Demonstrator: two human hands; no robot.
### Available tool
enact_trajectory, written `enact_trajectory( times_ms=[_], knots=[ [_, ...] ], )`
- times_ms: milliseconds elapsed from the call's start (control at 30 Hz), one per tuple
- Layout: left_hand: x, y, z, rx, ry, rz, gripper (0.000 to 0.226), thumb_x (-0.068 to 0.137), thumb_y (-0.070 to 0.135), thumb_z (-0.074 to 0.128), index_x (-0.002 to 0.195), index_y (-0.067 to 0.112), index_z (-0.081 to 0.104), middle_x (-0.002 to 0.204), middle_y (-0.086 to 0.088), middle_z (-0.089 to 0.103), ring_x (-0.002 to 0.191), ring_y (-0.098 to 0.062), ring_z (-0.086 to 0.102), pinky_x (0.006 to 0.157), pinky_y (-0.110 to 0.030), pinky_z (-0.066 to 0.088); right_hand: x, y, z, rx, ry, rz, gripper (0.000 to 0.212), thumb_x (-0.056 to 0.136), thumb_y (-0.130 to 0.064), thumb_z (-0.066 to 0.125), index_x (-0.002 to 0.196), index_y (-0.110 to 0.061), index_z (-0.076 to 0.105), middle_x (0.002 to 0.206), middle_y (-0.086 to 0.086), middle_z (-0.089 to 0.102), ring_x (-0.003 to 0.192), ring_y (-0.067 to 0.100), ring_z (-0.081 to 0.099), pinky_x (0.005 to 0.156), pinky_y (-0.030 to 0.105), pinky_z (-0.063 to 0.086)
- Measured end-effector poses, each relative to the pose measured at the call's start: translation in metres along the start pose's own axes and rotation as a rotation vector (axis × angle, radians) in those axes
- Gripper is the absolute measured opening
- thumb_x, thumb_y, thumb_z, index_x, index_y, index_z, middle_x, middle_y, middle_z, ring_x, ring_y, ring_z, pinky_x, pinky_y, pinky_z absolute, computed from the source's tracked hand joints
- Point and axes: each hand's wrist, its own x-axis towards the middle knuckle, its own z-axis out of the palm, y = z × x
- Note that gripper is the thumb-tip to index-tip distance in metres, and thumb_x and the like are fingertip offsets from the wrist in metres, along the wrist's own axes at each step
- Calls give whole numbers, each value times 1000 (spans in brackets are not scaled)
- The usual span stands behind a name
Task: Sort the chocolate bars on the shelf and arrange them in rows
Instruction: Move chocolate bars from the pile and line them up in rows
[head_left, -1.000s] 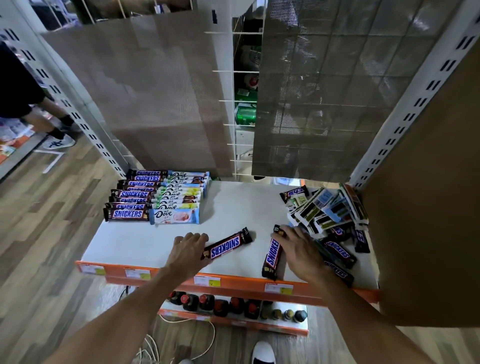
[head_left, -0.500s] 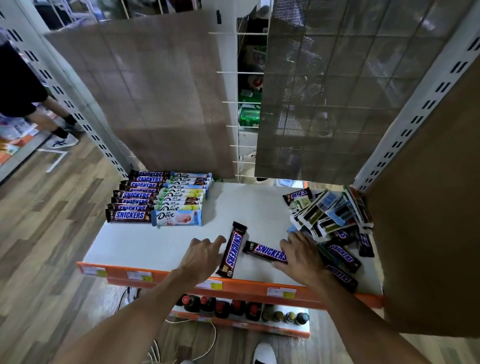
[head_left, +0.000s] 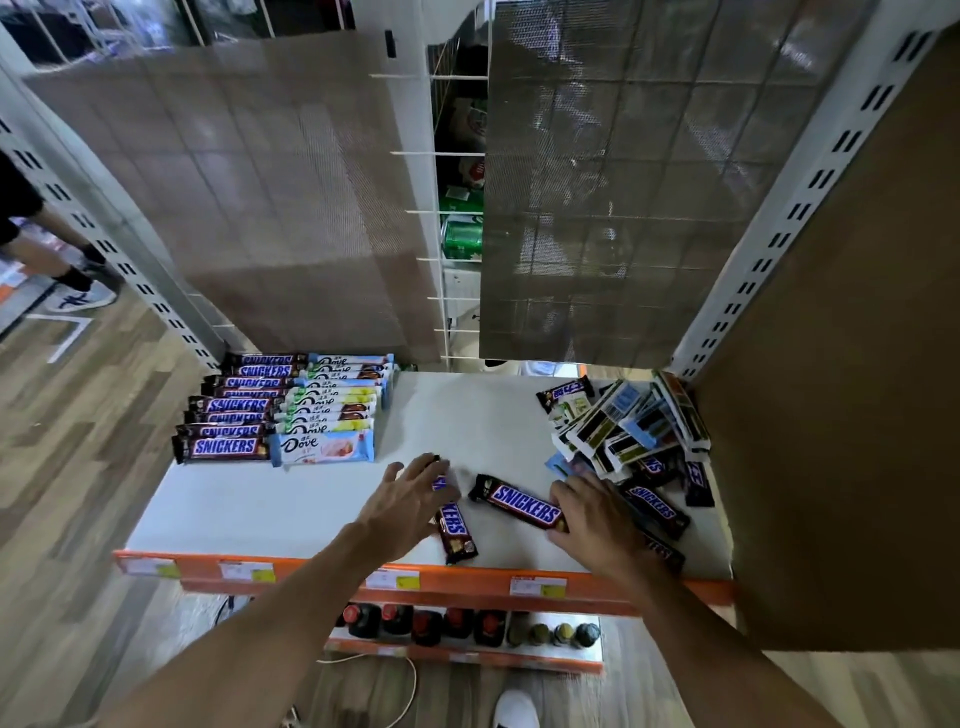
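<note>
Left upright (head_left: 104, 244): white slotted metal, closing off the shelf's left side.
Snickers row (head_left: 228, 410): long flat bars in glossy brown wrappers, ranked front to back at the back-left corner, left ends at the shelf's left edge.
Dove row (head_left: 332, 410): pale blue and white wrappers, touching the Snickers row on its right.
Shelf (head_left: 249, 509): smooth matte white board with an orange front lip carrying price labels; bare room in front of both rows and up the middle to the back.
Left hand (head_left: 410, 499): palm down, fingers straight and spread, nothing grasped, laid over the far half of one bar.
Near Snickers bar (head_left: 456, 530): running roughly front to back, near end close to the orange lip.
Second Snickers bar (head_left: 519, 503): just right of it, apart, lying slantwise, logo up.
Right hand (head_left: 597, 514): fingertips on that bar's right end, thumb by its near edge; pinching or only pressing, cannot tell.
Unsorted pile (head_left: 634, 431): mixed bars overlapping at odd angles, crowding the right side.
Cardboard panel (head_left: 857, 364): flat brown wall along the right edge.
</note>
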Motion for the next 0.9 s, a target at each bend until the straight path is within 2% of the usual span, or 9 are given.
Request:
enact_trajectory(
  times_ms=[67,167,233,300,400,567,700,900],
  knots=[
    [-3,-2,2,-3,47,-23,58,46,44,92,96,25,69,114,-6,66,106,-27,63,71,-44,56,1,-4,-2,-17,18,8,43,71,-38,79,101,-16,58,113,6,62,128,30,43,104,42,34],
    [-11,-9,8,-74,137,-88,49,51,22,91,95,20,68,96,-2,69,90,-22,66,66,-41,55,2,-8,0,-42,72,14,50,54,-39,89,89,-17,61,95,4,65,106,29,58,91,42,46],
    [-16,-15,13,-117,149,-165,43,57,10,85,95,16,67,91,-4,67,84,-24,66,66,-43,53,4,-12,1,-23,80,15,50,53,-38,90,88,-17,60,93,4,64,99,28,58,89,42,46],
    [-22,-20,15,-148,138,-251,32,66,6,77,96,13,66,91,-7,66,84,-28,64,70,-44,50,6,-15,3,-2,84,21,49,57,-36,88,91,-15,60,95,5,62,99,28,56,91,43,45],
    [-28,-24,15,-192,126,-308,23,72,10,73,94,11,65,90,-8,63,84,-30,60,73,-44,46,8,-19,6,11,90,24,50,59,-36,87,94,-14,60,97,7,62,101,29,55,94,44,44],
    [-36,-27,18,-264,92,-277,49,57,32,89,95,18,62,88,-1,59,80,-23,57,70,-39,44,9,-19,10,22,104,9,48,67,-39,82,101,-16,58,104,4,60,104,25,51,97,39,39],
    [-41,-24,22,-316,124,-247,44,63,42,84,96,22,63,88,2,57,81,-21,55,70,-35,39,11,-18,11,32,117,6,48,64,-40,84,97,-17,58,99,3,60,98,24,52,92,39,41],
    [-36,-16,24,-313,155,-228,39,74,44,76,104,21,64,95,0,57,89,-19,55,81,-38,41,12,-21,12,26,117,6,47,59,-41,86,88,-18,57,89,1,61,92,24,55,90,41,44]
  ],
)
